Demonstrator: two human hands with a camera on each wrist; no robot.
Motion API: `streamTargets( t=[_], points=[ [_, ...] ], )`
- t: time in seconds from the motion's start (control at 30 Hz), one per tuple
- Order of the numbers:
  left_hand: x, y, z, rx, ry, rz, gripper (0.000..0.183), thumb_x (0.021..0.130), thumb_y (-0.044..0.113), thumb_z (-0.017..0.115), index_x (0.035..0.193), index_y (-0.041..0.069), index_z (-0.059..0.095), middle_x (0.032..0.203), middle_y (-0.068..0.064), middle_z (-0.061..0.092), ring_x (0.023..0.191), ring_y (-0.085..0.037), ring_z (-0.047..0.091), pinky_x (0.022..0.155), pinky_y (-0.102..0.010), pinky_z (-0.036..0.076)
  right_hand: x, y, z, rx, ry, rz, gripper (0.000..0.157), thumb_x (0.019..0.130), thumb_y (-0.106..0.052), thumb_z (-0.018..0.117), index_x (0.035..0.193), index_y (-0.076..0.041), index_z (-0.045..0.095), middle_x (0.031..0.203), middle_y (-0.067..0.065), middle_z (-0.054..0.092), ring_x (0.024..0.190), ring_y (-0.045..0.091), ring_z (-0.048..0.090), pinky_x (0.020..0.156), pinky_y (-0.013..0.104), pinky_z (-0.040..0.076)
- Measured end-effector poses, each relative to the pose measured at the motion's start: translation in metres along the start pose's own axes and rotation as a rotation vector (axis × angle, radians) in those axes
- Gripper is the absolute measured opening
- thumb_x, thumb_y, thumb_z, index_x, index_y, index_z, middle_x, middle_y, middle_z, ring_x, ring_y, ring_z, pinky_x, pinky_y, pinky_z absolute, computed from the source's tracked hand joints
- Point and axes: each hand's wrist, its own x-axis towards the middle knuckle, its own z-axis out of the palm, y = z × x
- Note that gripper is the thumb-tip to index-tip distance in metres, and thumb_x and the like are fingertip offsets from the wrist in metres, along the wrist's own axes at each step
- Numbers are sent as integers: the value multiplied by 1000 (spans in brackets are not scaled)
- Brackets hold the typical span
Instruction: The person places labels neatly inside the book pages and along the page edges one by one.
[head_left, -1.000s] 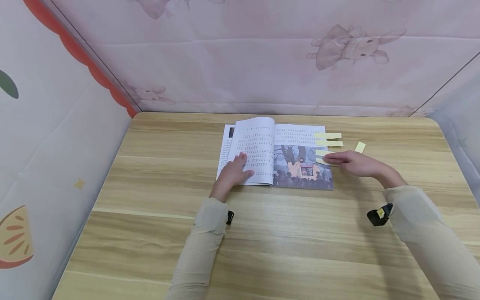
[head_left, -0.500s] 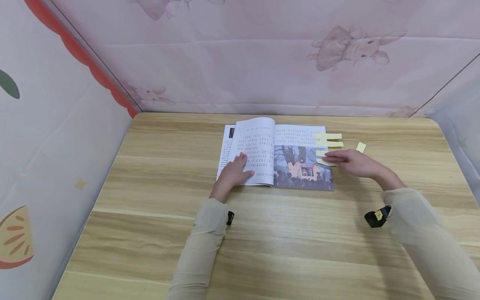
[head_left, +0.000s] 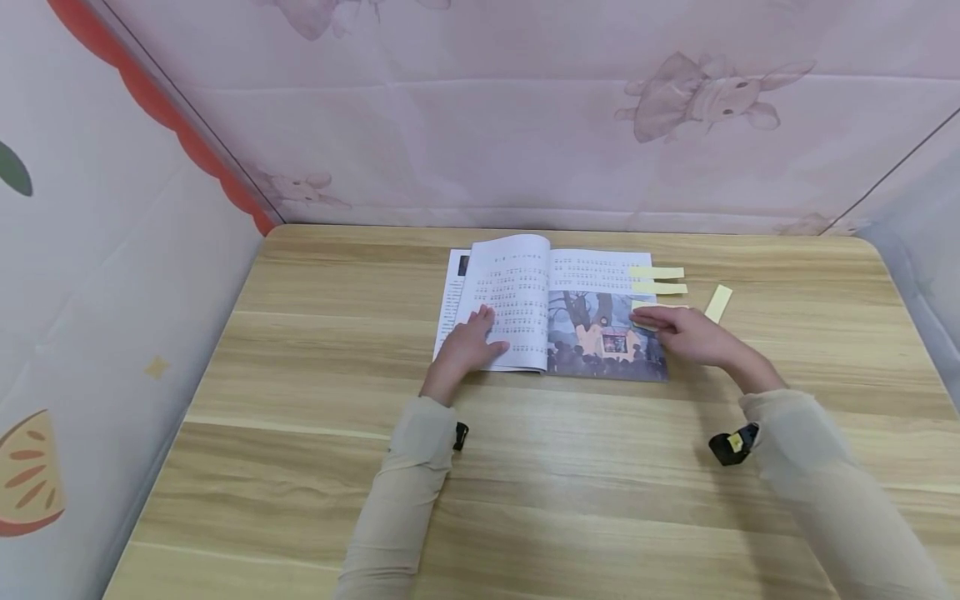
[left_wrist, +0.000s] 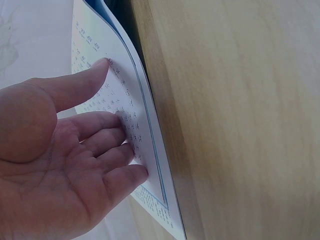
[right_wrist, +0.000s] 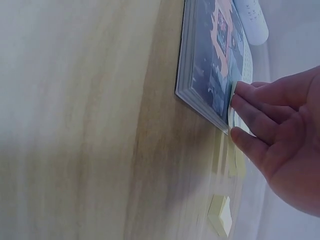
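Note:
An open book [head_left: 517, 283] lies on the wooden table, its left page printed with text and its right page carrying a dark illustration. My left hand [head_left: 467, 343] rests on the left page with fingertips and thumb spread, as the left wrist view shows too. Yellow sticky strips [head_left: 658, 272] jut out past the right page's edge. At the lower strips, the straight fingers of my right hand [head_left: 690, 332] press on the page's edge and cover much of them. In the right wrist view the fingertips [right_wrist: 240, 100] of that hand touch a strip at the edge.
A small pad of yellow sticky notes [head_left: 719, 303] lies on the table [head_left: 570, 483] to the right of the book; the right wrist view shows its thickness. Behind the table's far edge hangs a pink curtain [head_left: 487, 150] with rabbit drawings.
My right hand has moved left and slightly down over the lower strips, hiding more of them and uncovering more of the sticky note pad. My left hand stays put.

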Motion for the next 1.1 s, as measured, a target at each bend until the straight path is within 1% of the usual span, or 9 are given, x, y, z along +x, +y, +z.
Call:
streamTargets(
  t=[0.1, 0.23, 0.37, 0.5, 0.6, 0.67, 0.73, 0.87, 1.1],
  points=[
    [0, 0, 0, -1, 0, -2, 66, 93, 33, 50, 144, 4, 20, 151, -6, 9, 138, -22, 8, 111, -37, 10, -1, -1, 1, -26, 7, -4, 44, 84, 13, 41, 128, 12, 43, 125, 24, 51, 100, 30, 57, 60, 22, 42],
    [0, 0, 0, -2, -1, -9, 66, 93, 33, 50, 144, 4, 19, 151, -6, 9, 138, -22, 8, 111, -37, 10, -2, -1, 3, -42, -4, 7, 44, 84, 13, 41, 128, 10, 45, 125, 23, 52, 111, 36, 52, 69, 27, 45],
    [0, 0, 1, -3, 0, -12, 66, 93, 34, 50, 144, 4, 19, 151, -5, 9, 138, -21, 8, 111, -36, 10, -4, -3, 5, -89, -2, 0, 44, 84, 12, 41, 127, 10, 47, 124, 24, 51, 102, 32, 53, 69, 32, 43],
    [1, -1, 2, -4, 2, -9, 66, 93, 33, 49, 144, 4, 19, 151, -5, 9, 138, -21, 8, 111, -36, 10, -6, -3, 8, -130, -4, -6, 42, 84, 11, 41, 126, 9, 48, 124, 27, 50, 84, 27, 53, 64, 31, 42],
    [1, -1, 2, -7, 2, -9, 66, 93, 33, 49, 144, 4, 19, 151, -5, 9, 138, -21, 8, 111, -36, 10, -7, -3, 8, -136, -11, -13, 41, 84, 11, 42, 124, 10, 49, 123, 28, 51, 91, 32, 57, 68, 35, 45],
    [0, -1, 2, -9, 3, -9, 66, 93, 34, 49, 144, 4, 19, 151, -5, 8, 138, -21, 8, 111, -36, 9, -8, -3, 8, -137, -11, -19, 39, 84, 11, 43, 123, 11, 50, 122, 27, 52, 109, 39, 51, 78, 42, 47],
    [0, -1, 2, -12, 3, -9, 66, 93, 34, 49, 144, 4, 19, 151, -5, 8, 138, -21, 7, 111, -36, 9, -9, -2, 7, -135, -9, -17, 39, 84, 11, 43, 122, 11, 50, 122, 27, 52, 115, 42, 46, 86, 48, 45],
    [0, -1, 2, -8, 1, -6, 66, 94, 34, 49, 144, 4, 19, 151, -6, 8, 138, -21, 7, 111, -36, 9, -12, -2, 4, -133, -8, -6, 38, 85, 10, 43, 123, 11, 51, 122, 27, 52, 117, 43, 44, 91, 54, 39],
    [1, -1, 1, 2, 3, -1, 66, 94, 34, 49, 144, 4, 19, 151, -6, 8, 138, -21, 8, 111, -36, 10, -20, 3, -3, -110, -6, -8, 40, 84, 12, 42, 124, 13, 47, 122, 26, 53, 114, 41, 47, 89, 49, 43]
  ],
)
